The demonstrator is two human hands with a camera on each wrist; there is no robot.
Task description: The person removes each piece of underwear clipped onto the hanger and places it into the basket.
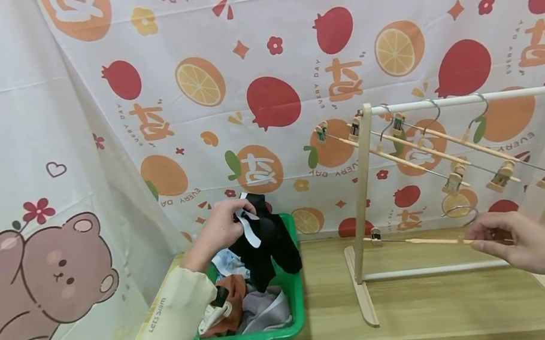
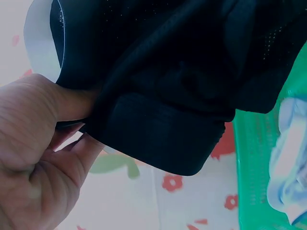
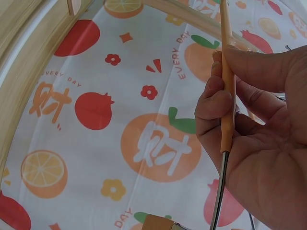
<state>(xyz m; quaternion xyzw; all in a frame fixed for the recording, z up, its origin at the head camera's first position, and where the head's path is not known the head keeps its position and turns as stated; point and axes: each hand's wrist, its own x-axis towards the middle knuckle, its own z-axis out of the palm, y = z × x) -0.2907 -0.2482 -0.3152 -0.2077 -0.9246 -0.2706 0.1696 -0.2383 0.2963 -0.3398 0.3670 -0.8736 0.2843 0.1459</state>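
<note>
My left hand (image 1: 222, 224) pinches the edge of a black garment with a white band (image 1: 268, 237), which hangs over the green basket (image 1: 296, 305). Up close in the left wrist view, the black cloth (image 2: 163, 124) has small perforations and a wide, smooth hem between thumb and fingers. Its exact kind is hidden by the folds. At the rack's lower right, my right hand (image 1: 515, 242) grips a clip hanger (image 1: 435, 240) by its light wooden bar, hook upward. Thumb and curled fingers close round that bar (image 3: 229, 110) in the right wrist view.
A wooden rack with a white top rail (image 1: 511, 93) stands on the table (image 1: 328, 330); several clip hangers (image 1: 427, 149) hang from it. Grey cloth (image 1: 264, 311), rust-coloured cloth (image 1: 231, 308) and light blue cloth (image 1: 231, 263) lie in the basket. A printed curtain (image 1: 225, 26) closes off the back.
</note>
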